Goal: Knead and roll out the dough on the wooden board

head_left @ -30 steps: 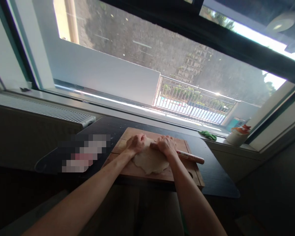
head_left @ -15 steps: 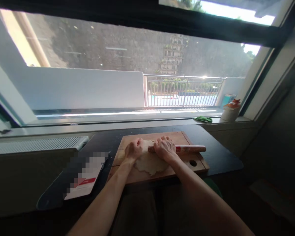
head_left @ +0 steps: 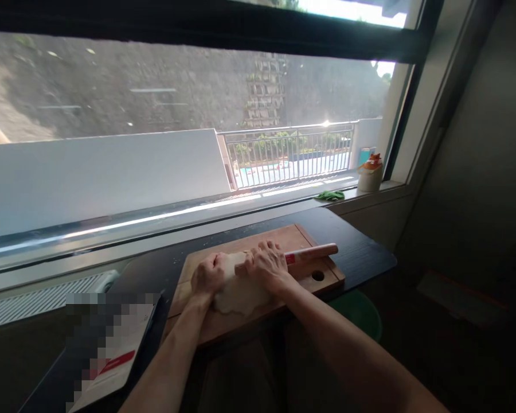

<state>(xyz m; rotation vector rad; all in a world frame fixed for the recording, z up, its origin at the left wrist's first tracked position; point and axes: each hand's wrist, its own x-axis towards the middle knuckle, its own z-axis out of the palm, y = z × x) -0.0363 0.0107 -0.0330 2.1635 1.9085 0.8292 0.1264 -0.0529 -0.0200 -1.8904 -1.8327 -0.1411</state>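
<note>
A flat, pale sheet of dough point(head_left: 238, 298) with an uneven edge lies on a wooden cutting board point(head_left: 300, 282). My right hand point(head_left: 267, 264) is closed over a rolling pin point(head_left: 316, 251), whose near end rests on the dough. The pin's other end, with a red label beside my fingers, sticks out to the right over the board. At the dough's left edge my left hand point(head_left: 208, 273) is curled with its fingers closed on the dough; the fingertips are hidden.
The board sits on a dark table point(head_left: 361, 258) by a window. A blurred-out packet point(head_left: 120, 367) lies at the left. A green cloth point(head_left: 330, 195) and a white container point(head_left: 370, 179) stand on the sill. Below the table's right side is a green basin point(head_left: 361, 315).
My view has turned to the right and tilted, so the board appears further left. Both hands keep their places on the dough and the rolling pin.
</note>
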